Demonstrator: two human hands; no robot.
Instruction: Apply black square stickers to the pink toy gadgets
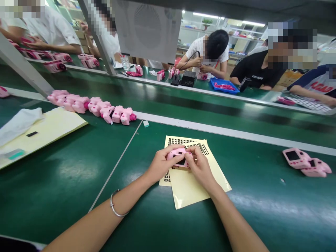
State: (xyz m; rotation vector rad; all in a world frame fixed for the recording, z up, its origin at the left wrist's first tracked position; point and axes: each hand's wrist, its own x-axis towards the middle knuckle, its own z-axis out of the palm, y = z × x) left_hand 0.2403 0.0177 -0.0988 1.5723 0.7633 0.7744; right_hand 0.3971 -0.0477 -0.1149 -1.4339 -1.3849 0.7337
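Note:
A small pink toy camera (179,157) is held between both hands over two yellow sticker sheets (194,182) on the green table. My left hand (160,163) grips its left side, fingers curled round it. My right hand (200,165) holds its right side, fingertips pinched at the top edge. The upper sheet (175,142) carries rows of small black stickers. A silver bangle (115,206) is on my left wrist.
A row of several pink cameras (94,105) lies to the upper left, two more (306,161) at the right. A yellow sheet and white cloth (34,129) lie at the left. Across the conveyor belt (210,105), other people work at a blue tray (224,86).

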